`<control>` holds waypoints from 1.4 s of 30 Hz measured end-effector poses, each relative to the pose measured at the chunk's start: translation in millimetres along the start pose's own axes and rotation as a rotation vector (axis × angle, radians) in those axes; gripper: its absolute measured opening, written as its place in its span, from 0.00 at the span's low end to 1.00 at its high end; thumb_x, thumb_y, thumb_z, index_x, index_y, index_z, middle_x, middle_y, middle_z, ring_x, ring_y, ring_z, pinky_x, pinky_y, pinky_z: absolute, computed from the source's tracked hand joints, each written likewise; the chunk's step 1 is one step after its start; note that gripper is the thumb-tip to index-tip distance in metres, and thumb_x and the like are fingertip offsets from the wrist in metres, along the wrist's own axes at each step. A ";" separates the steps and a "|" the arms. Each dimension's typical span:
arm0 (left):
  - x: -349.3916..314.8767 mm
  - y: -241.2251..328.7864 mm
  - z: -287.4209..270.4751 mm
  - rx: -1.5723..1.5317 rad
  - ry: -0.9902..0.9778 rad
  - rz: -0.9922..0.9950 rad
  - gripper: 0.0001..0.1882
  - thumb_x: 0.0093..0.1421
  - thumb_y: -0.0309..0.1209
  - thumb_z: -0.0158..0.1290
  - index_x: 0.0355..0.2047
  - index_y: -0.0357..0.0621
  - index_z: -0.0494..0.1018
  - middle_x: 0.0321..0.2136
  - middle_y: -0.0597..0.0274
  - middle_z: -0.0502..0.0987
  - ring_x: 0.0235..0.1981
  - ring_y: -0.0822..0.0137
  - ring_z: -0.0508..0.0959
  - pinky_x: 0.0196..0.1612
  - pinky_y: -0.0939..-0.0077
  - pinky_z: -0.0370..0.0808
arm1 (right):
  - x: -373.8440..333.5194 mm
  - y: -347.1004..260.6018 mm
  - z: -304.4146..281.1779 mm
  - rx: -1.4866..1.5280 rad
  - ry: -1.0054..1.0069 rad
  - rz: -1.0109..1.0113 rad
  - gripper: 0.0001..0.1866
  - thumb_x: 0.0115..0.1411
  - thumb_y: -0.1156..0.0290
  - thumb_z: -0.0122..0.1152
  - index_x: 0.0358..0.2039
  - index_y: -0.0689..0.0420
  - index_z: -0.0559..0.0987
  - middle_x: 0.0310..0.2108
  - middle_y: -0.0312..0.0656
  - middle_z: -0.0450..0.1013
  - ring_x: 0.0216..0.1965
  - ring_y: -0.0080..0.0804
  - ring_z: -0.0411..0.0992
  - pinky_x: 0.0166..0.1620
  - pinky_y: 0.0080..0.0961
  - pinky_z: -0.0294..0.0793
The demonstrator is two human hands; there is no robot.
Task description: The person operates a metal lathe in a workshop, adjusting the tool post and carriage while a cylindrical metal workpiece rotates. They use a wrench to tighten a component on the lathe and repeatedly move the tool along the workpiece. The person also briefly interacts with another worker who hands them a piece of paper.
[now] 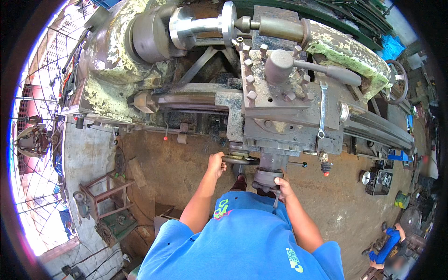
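Observation:
My left hand (pixel 216 164) is closed around the rim of a dark handwheel (pixel 247 162) on the front of a lathe carriage. My right hand (pixel 283 187) grips the ball-ended crank handle (pixel 264 185) of the cross slide, just right of the wheel; part of its fingers is hidden. Farther back, a shiny spool-shaped metal workpiece (pixel 205 25) sits between the grey chuck (pixel 150 36) and the tailstock centre (pixel 245 24). In front of it stands the square tool post (pixel 254 95), ringed with bolts and topped by a clamping lever (pixel 326 70).
A combination wrench (pixel 322 112) lies on the carriage's right side. The tailstock handwheel (pixel 402 81) is at the far right. A rusty metal frame (pixel 107 196) stands on the floor at left. Another person (pixel 388 247) in blue is low at the right, near a fan (pixel 411 218).

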State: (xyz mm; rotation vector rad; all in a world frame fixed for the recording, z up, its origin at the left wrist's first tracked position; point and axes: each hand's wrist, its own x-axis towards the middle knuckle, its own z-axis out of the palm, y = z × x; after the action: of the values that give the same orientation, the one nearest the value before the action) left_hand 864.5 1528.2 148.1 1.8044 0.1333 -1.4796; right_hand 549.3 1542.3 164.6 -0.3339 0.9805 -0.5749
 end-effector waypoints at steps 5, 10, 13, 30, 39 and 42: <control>-0.9 0.4 -0.3 -0.005 -0.024 0.010 0.11 0.55 0.34 0.49 0.22 0.40 0.67 0.15 0.61 0.65 0.09 0.68 0.66 0.11 0.71 0.61 | 5.3 6.6 -10.4 0.053 -0.070 -0.007 0.58 0.34 0.55 0.70 0.66 0.57 0.55 0.55 0.52 0.67 0.52 0.49 0.70 0.53 0.44 0.72; -1.8 -0.6 0.8 -0.005 -0.002 0.012 0.11 0.55 0.35 0.50 0.25 0.40 0.67 0.15 0.61 0.64 0.10 0.67 0.65 0.12 0.71 0.62 | -0.9 -3.1 -4.0 -0.029 -0.002 0.040 0.60 0.35 0.56 0.71 0.69 0.51 0.52 0.57 0.51 0.66 0.54 0.50 0.69 0.51 0.50 0.72; 0.7 -2.7 1.4 0.008 0.020 -0.007 0.11 0.55 0.36 0.50 0.27 0.41 0.67 0.16 0.61 0.64 0.11 0.68 0.64 0.13 0.70 0.61 | -2.1 -10.0 -0.1 -0.032 0.020 0.098 0.59 0.39 0.59 0.71 0.70 0.47 0.50 0.59 0.48 0.64 0.57 0.50 0.67 0.50 0.51 0.71; -29.0 -13.3 20.3 0.087 0.010 0.110 0.33 0.53 0.42 0.59 0.51 0.29 0.66 0.50 0.38 0.69 0.50 0.50 0.72 0.52 0.56 0.70 | 51.1 0.8 -128.3 -0.474 0.956 -0.031 0.17 0.62 0.56 0.58 0.34 0.59 0.77 0.24 0.43 0.76 0.23 0.31 0.76 0.23 0.30 0.74; -17.9 -8.2 19.0 0.254 0.068 0.118 0.20 0.58 0.49 0.49 0.19 0.54 0.58 0.12 0.73 0.60 0.12 0.76 0.60 0.17 0.80 0.59 | 73.5 -30.2 -108.1 -0.440 1.120 -0.013 0.19 0.64 0.59 0.50 0.40 0.62 0.81 0.41 0.55 0.78 0.45 0.53 0.77 0.47 0.45 0.77; -6.4 -4.8 13.5 0.261 -0.006 0.081 0.20 0.58 0.51 0.49 0.22 0.50 0.64 0.16 0.67 0.66 0.16 0.71 0.67 0.20 0.76 0.66 | 79.0 -32.9 -116.4 -0.469 0.996 0.045 0.16 0.62 0.63 0.52 0.38 0.62 0.82 0.38 0.52 0.79 0.42 0.49 0.78 0.44 0.45 0.78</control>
State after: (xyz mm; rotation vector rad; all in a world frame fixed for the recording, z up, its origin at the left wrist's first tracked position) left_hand 849.3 1525.6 151.1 1.9851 -0.1404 -1.5001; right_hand 473.8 1467.6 66.7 -0.4452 2.0933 -0.4550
